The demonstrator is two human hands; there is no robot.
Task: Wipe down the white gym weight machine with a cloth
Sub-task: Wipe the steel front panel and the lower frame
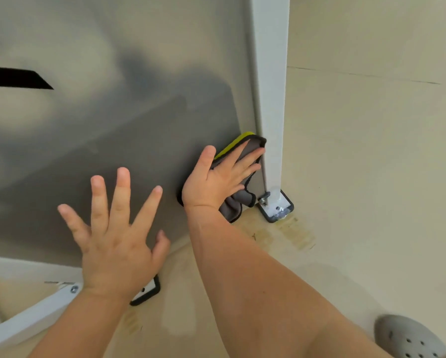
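The white weight machine shows as a large glossy grey panel [113, 112] framed by a white upright post [271, 86] on its right. My right hand [221, 182] presses a grey cloth with a yellow-green edge [238, 200] flat against the panel's lower right corner, fingers spread and reaching the post. My left hand [116, 236] is spread flat with straight fingers in front of the panel's lower part, holding nothing; whether it touches the panel is unclear.
The post stands on a bolted foot plate [277, 206] on the beige floor. A white frame bar [30, 313] and a second black-edged foot [147, 293] lie at lower left. A grey perforated clog [408, 337] shows at bottom right. Black lettering marks the panel's upper left.
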